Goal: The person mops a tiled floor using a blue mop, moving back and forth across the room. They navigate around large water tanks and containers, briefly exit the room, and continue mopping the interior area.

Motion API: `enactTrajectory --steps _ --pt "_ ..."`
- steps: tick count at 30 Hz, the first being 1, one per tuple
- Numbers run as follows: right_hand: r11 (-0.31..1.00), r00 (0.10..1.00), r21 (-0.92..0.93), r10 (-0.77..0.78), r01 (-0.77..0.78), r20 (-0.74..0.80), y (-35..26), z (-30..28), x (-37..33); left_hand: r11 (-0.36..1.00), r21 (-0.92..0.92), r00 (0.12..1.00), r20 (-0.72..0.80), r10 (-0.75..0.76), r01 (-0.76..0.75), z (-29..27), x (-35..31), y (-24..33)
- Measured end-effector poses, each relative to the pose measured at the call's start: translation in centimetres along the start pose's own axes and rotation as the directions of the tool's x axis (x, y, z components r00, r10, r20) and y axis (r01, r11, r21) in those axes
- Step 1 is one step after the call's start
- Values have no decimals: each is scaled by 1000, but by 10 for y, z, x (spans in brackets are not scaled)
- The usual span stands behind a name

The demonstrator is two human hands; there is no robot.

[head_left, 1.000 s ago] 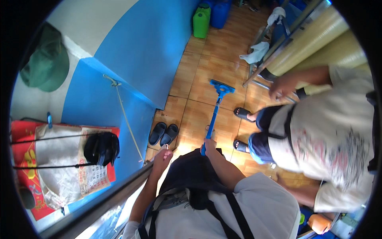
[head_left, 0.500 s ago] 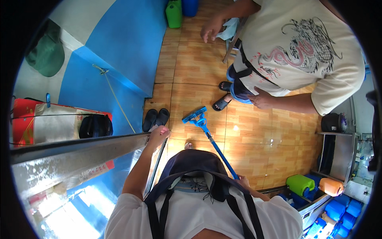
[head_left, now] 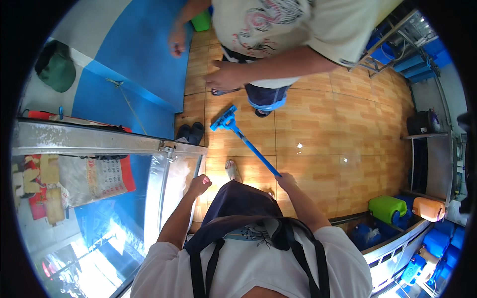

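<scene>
- Right hand (head_left: 286, 182): fingers gripped the slim-handled blue mop (head_left: 251, 146).
- Left hand (head_left: 200, 184): fingers curled near the metal-framed door (head_left: 99, 142); contents indiscernible.
- Floor (head_left: 318, 129) was glossy, wood-patterned.

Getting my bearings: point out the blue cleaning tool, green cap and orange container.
Blue cleaning tool (head_left: 259, 155): head view, on its handle.
Green cap (head_left: 58, 74): head view, outer fabric.
Orange container (head_left: 428, 209): head view, side wall.

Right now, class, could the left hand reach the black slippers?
Probably not without stooping: the black slippers lie on the floor beyond the door's metal frame, and the left hand is well above them.
</scene>
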State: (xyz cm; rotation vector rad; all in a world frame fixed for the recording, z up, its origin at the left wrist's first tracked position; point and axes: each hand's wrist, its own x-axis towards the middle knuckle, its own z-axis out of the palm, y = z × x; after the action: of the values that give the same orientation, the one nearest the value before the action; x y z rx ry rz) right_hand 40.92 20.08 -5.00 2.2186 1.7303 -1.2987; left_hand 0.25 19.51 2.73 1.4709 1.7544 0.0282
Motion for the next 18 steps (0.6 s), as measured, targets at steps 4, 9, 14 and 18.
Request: enactTrajectory --steps 4,9,14,18 --pt "972 963 -18 236 -236 129 108 -36 -138 999 -19 998 52 -34 35 43 -29 -10" --pt "862 824 89 441 -500 356 140 -92 -279 993 55 989 101 -110 105 90 -58 -43" --pt "768 818 393 281 -505 503 138 -132 -307 970 168 966 160 -202 175 110 -71 -62" --pt "466 735 568 462 -678 497 148 -147 -292 986 55 978 134 -162 156 110 -78 -55"
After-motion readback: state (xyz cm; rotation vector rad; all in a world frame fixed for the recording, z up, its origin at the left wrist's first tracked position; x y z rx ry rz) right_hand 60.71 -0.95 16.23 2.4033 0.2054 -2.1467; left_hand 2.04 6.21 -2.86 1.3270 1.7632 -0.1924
